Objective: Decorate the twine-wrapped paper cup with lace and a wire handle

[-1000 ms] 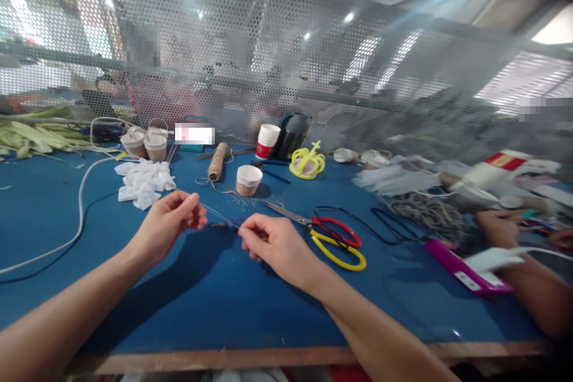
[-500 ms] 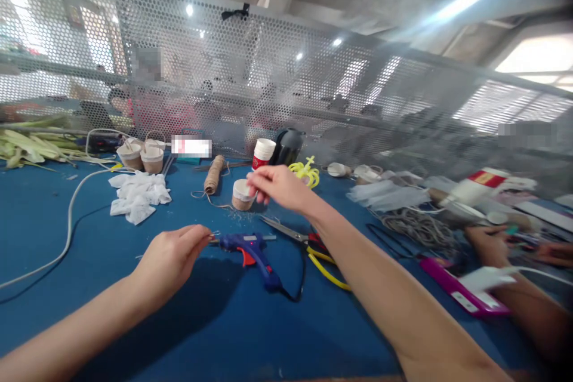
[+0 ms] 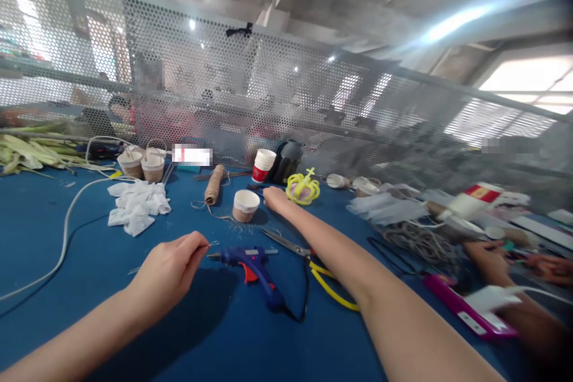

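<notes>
My left hand (image 3: 172,265) is closed in a pinch on a thin, looped piece of wire (image 3: 213,243), whose end pokes past the fingertips. Just right of it, a blue hot glue gun (image 3: 248,258) with an orange trigger lies on its side. My right hand (image 3: 275,198) is stretched far forward, fingers drawn together at a slim dark tool (image 3: 254,188) on the table; what they grip is mostly hidden. Beside that hand stand a small cloth-lined cup (image 3: 245,206) and a yellow crown-shaped ornament (image 3: 303,188). Scissors (image 3: 286,243) with yellow handles lie partly under my right forearm.
At the back stand a twine roll (image 3: 215,185), paper cups (image 3: 263,166) and a dark kettle (image 3: 289,160). White cloth pieces (image 3: 138,203) lie left. To the right are grey cord (image 3: 416,245), a purple power strip (image 3: 468,307) and another person's hand (image 3: 487,259).
My right hand has moved from above the small cup to farther back, low at the table beside the crown-shaped ornament. My left hand keeps its pinch in nearly the same place.
</notes>
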Demonstrator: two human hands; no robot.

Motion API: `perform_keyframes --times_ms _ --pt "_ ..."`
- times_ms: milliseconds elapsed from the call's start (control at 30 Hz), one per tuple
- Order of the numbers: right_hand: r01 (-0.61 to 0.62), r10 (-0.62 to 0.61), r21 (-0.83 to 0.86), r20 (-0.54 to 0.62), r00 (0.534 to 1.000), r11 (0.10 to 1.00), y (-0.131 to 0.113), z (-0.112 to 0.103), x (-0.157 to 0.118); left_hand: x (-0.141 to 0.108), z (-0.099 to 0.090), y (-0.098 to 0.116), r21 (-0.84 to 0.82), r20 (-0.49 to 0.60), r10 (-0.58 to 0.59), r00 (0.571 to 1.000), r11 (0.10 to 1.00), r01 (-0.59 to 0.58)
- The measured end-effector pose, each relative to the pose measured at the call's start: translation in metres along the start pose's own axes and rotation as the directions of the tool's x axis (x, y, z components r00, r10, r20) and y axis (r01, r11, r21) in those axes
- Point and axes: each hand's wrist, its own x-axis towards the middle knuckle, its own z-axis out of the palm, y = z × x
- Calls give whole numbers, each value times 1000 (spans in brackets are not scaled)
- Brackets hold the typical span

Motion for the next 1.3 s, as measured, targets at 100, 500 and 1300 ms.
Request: perform_keyframes --times_ms 100,500,1300 --pt "-42 51 125 -70 996 991 -4 -11 4 1 -3 0 -2 -19 0 1000 1000 0" --pt "254 -36 772 -287 957 582 -21 -100 -121 3 -23 5 -88 -234 -20 972 996 -1" --pt "152 -488 988 -116 865 34 -53 -19 -207 -8 -13 32 -620 203 -194 960 733 279"
